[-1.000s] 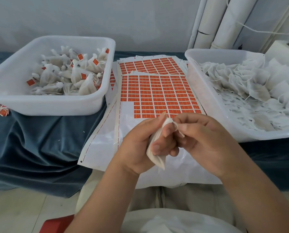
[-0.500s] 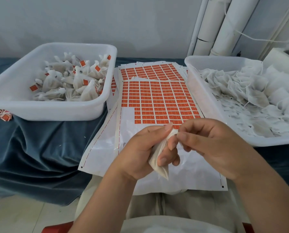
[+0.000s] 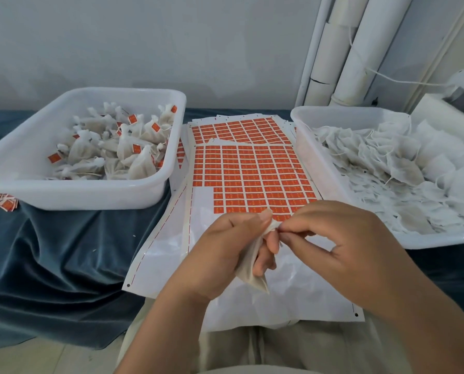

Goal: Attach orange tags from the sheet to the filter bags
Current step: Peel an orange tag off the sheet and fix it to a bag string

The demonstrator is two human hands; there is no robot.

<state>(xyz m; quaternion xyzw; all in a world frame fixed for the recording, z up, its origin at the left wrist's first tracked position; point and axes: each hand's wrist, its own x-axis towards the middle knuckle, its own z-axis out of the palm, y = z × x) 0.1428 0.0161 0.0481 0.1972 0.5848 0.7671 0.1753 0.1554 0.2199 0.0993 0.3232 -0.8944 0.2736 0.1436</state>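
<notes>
Filter bag (image 3: 248, 268) in hand, you are holding it over the near edge of the desk, above the bare backing of the sheet (image 3: 169, 249). Your left hand (image 3: 225, 255) is gripping the filter bag round its body with curled fingers. Your right hand (image 3: 341, 252) is pinching its gathered top, though I cannot tell whether a string is lying between those fingertips. The bag is looking light, limp and thin, so it is probably easy to crush or tear. You are best taking it at the neck rather than the belly.

Beyond your hands, orange tags (image 3: 255, 190) are filling the far part of the sheet, with the near rows already peeled off. Their print is too small to read. A second sheet (image 3: 239, 129) is lying behind it. Toward the left edge, the left tub (image 3: 77, 197) is holding tagged bags (image 3: 123, 152). Toward the right edge, the right tub (image 3: 309, 147) is holding untagged bags (image 3: 387, 171).
</notes>
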